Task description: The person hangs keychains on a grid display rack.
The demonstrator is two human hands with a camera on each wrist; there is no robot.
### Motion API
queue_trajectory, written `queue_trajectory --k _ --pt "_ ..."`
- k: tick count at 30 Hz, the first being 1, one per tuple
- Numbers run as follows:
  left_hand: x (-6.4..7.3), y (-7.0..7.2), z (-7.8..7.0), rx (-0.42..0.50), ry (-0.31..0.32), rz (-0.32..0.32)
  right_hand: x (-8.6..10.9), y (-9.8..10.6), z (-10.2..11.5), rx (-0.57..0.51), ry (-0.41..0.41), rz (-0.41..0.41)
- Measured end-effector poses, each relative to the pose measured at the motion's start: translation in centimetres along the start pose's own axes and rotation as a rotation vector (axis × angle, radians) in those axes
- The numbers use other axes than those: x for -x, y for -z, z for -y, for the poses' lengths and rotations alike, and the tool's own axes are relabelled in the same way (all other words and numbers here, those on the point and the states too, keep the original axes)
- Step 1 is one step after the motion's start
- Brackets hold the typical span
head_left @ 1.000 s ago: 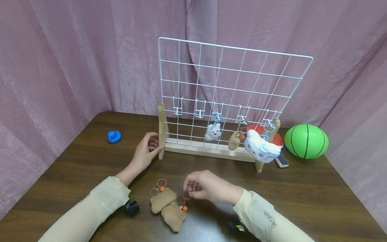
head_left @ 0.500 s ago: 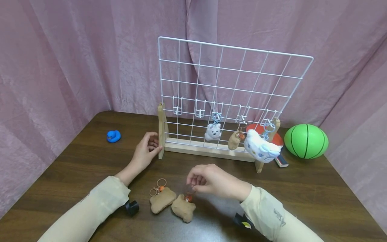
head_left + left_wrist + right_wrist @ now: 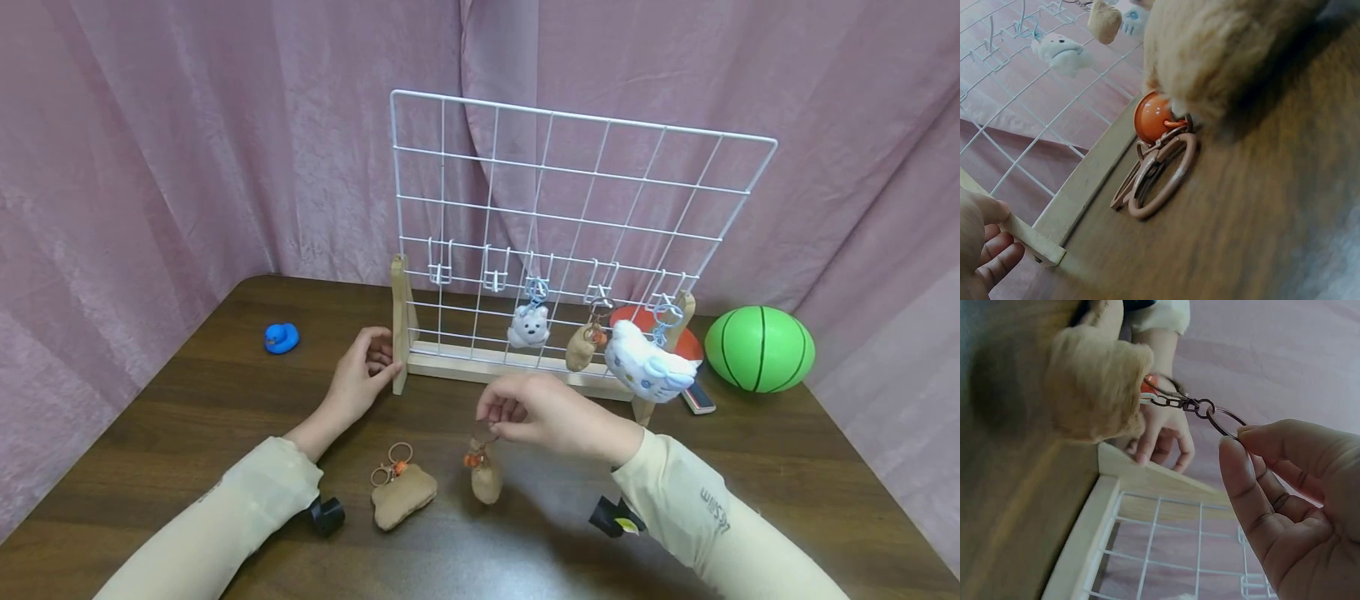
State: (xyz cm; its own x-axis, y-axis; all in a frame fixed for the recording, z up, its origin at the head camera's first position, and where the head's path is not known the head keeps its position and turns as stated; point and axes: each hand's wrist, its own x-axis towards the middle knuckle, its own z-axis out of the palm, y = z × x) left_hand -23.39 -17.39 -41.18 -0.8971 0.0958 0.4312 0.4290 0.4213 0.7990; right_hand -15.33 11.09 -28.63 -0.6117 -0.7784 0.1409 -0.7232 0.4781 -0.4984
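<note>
Pink velvety curtain [image 3: 225,150] spans the background behind a dark brown wooden table [image 3: 187,417], its rounded back left corner and slanting right edge visible in the head view. Upon it stands a white wire grid [image 3: 493,160] on a pale wooden stand [image 3: 480,372]. The left hand [image 3: 362,371] grips that stand's left upright [image 3: 400,317], thumb at the front edge. The right hand [image 3: 555,417] pinches a keychain, lifted in front of the stand. Near the table's right edge, just beyond the stand, sits a green ball [image 3: 760,350]. From the grid's hooks hang a white cat plush [image 3: 648,367], a white bear plush [image 3: 528,327] and a small brown plush [image 3: 580,348]. The brown plush keychain [image 3: 486,483] in the right hand's grasp dangles above the tabletop; its twin, the lying keychain [image 3: 405,497], rests nearby, with open wood between it and the stand. Toward the left edge, well apart, is a blue rubber duck [image 3: 281,338]. Only the left wrist view shows the lying twin's glossy orange bead [image 3: 1152,119] closely; the right wrist view alone reveals thumb and fingertip clasping the lifted one's ring [image 3: 1215,425], and its linked chain [image 3: 1175,400].
</note>
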Motion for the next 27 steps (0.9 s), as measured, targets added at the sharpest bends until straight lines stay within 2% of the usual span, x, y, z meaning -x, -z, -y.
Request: queue_trajectory --k 3,9,27 --pt "0.0 0.0 0.0 0.002 0.003 0.0 -0.3 0.8 0.0 -0.004 -0.032 -0.006" --pt "0.0 0.0 -0.1 0.003 0.005 0.001 -0.8 2.1 -0.3 0.003 -0.026 -0.04" --pt "0.0 -0.1 0.0 -0.007 0.001 -0.002 -1.7 4.4 -0.4 0.058 -0.071 -0.078"
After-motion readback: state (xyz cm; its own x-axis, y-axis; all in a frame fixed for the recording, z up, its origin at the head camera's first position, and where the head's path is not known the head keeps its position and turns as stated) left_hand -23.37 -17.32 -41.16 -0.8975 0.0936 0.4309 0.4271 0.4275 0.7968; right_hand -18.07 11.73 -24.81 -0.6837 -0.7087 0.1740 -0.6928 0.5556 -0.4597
